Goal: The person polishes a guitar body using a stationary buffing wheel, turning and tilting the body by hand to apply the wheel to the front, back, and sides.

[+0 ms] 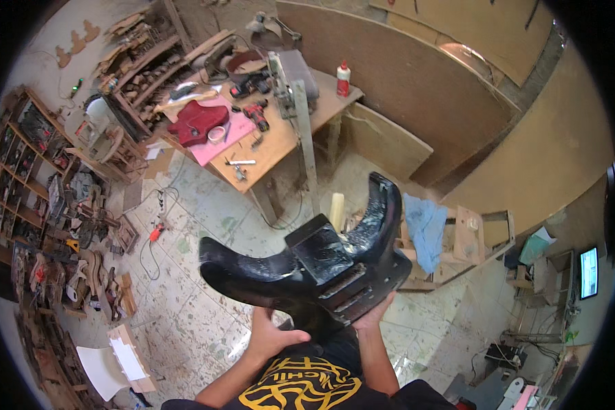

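A black electric guitar body [253, 273] is held up in front of my chest, tilted, with its two horns pointing away from me. Its neck pocket block and several routed slots face up, and pale scuffs run along the inner edges of the horns. At its lower left edge my left hand [275, 336] grips it, the thumb lying along the near side. From beneath the right side my right hand [376, 316] supports it, with most of the fingers hidden behind the body.
Ahead stands a wooden workbench [280, 154] with a red guitar body [199, 123], a pink sheet [214, 154], a cordless drill [257, 115] and a red bottle [343, 79]. A blue cloth [425, 231] hangs on a wooden frame at right. A cable [156, 236] lies on the dusty floor.
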Available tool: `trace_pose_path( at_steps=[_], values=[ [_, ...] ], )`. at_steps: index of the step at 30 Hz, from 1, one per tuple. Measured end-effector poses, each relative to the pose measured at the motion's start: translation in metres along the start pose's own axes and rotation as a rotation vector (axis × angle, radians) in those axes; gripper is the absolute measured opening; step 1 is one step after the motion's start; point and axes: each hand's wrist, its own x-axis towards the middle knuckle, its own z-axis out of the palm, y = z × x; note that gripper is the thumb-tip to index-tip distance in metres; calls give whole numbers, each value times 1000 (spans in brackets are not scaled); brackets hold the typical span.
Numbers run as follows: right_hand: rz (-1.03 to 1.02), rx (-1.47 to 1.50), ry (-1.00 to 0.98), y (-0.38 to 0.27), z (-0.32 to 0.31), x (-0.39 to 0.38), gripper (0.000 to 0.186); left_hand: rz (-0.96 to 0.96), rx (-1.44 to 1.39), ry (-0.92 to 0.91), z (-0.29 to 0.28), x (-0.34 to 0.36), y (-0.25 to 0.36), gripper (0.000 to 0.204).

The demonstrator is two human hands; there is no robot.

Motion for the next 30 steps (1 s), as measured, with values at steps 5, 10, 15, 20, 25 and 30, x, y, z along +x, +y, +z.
trace_pose_path(
  at_steps=[5, 10, 15, 20, 25, 30],
  values=[
    [93, -4, -58, 58, 19, 21, 94, -13, 87, 214, -17, 16, 24, 51],
    [-1, -377, -116, 83, 18, 10, 89, 76, -132, 332, -87, 46, 23, 49],
    [-227, -951, -208, 32, 60, 24, 95, -64, 103, 173, -134, 55, 22, 58],
    [11, -914, -87, 100, -31, 30, 85, -358, 463, -251, -128, 84, -9, 57],
    [37, -513, 439, 164, -45, -6, 80, -667, 492, -413, -150, 98, -80, 49],
    [19, -691, 822, 198, -86, 1, 87, -778, 453, -574, -150, 132, -140, 41]
  ],
)
